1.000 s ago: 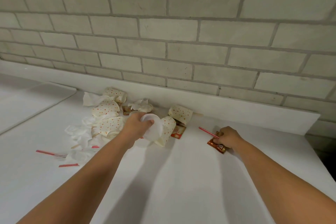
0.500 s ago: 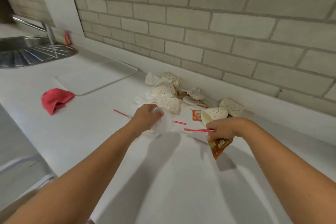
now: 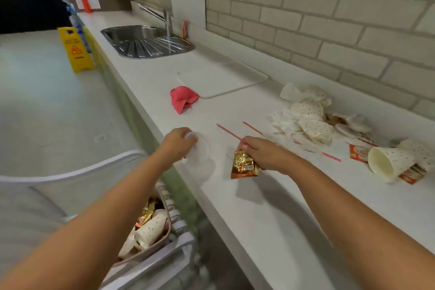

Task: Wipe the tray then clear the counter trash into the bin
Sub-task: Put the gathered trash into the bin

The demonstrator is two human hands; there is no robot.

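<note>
Gripping lid (image 3: 199, 149), left hand (image 3: 176, 144), wrapper (image 3: 243, 165) plus straw (image 3: 229, 132), right hand (image 3: 264, 153) — bin (image 3: 175, 252) below-left.

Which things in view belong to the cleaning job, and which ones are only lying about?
Job: tray, red cloth, plastic lid in left hand, gold wrapper and straw in right hand, paper cups, bin.
Lying about: sink, tap, yellow floor sign.
</note>
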